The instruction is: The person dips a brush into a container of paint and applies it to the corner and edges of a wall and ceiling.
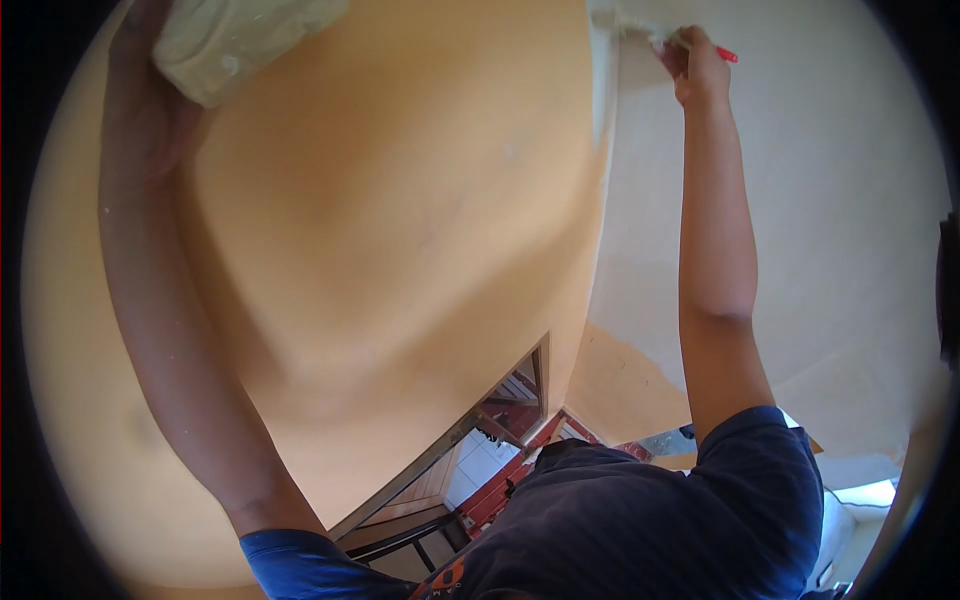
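Observation:
My right hand [699, 66] is raised high and closed around a paintbrush [727, 55], whose red handle end sticks out to the right. The brush's head is at the corner where the orange-yellow wall [430, 200] meets the pale painted wall [800, 200]. At the upper left, my left hand [165, 125] holds up a pale, paint-smeared container [235, 50] from below. Its top is cut off by the frame, and some of my fingers are hidden behind it. A strip of pale paint runs down the corner beside the brush.
An uneven orange-yellow patch [625, 385] shows low on the pale wall. Far below are a door frame [543, 385], a red floor [490, 500] and a dark-railed piece of furniture [430, 540]. A bright opening [868, 497] lies at the lower right.

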A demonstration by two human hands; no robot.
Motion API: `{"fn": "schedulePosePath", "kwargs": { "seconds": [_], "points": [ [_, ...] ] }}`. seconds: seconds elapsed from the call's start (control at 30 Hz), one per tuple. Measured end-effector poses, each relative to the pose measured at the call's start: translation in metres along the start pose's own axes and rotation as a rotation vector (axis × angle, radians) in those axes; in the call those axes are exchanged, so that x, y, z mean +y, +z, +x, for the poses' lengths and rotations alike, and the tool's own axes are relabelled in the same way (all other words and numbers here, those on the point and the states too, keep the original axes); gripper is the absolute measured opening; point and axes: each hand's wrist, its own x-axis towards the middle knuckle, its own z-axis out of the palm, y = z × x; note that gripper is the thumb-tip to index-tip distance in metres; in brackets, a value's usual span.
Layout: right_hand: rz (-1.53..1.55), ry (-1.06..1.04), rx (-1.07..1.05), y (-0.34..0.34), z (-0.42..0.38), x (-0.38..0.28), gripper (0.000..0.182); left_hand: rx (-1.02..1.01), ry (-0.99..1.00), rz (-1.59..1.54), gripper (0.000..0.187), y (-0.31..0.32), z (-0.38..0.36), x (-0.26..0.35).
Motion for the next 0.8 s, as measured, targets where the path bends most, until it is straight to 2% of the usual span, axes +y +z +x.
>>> {"fn": "schedulePosePath", "kwargs": {
  "seconds": [0.07, 0.2, 0.3, 0.43, 0.5, 0.53, 0.63, 0.8],
  "points": [
    [0.272, -0.045, -0.057, 0.007, -0.003, -0.017, 0.020, 0.002, -0.012, -0.001, 0.047, 0.005, -0.003, 0.002],
    [0.180, -0.042, -0.044, -0.014, -0.023, 0.045, 0.009, 0.026, -0.015, 0.013, 0.047, 0.009, -0.008, 0.005],
    [0.085, 0.100, -0.047, -0.075, -0.058, 0.105, 0.008, 0.043, -0.016, 0.036, 0.048, 0.010, -0.010, 0.009],
    [-0.130, 0.430, 0.201, -0.149, -0.112, 0.146, 0.010, -0.018, -0.075, -0.002, 0.050, -0.014, 0.006, 0.007],
    [-0.128, 0.458, 0.212, -0.157, -0.120, 0.145, 0.010, -0.399, -0.040, -0.058, 0.052, -0.035, 0.018, 0.008],
    [-0.139, 0.495, 0.225, -0.158, -0.123, 0.147, 0.010, -0.401, -0.037, -0.052, 0.052, -0.035, 0.018, 0.009],
    [0.048, 0.298, 0.068, -0.119, -0.090, 0.134, 0.009, -0.405, -0.064, -0.032, 0.054, -0.030, 0.012, 0.010],
    [0.156, 0.128, 0.052, -0.018, -0.025, 0.040, 0.014, -0.322, -0.063, -0.039, 0.054, -0.025, 0.008, 0.010]
  ]
}}
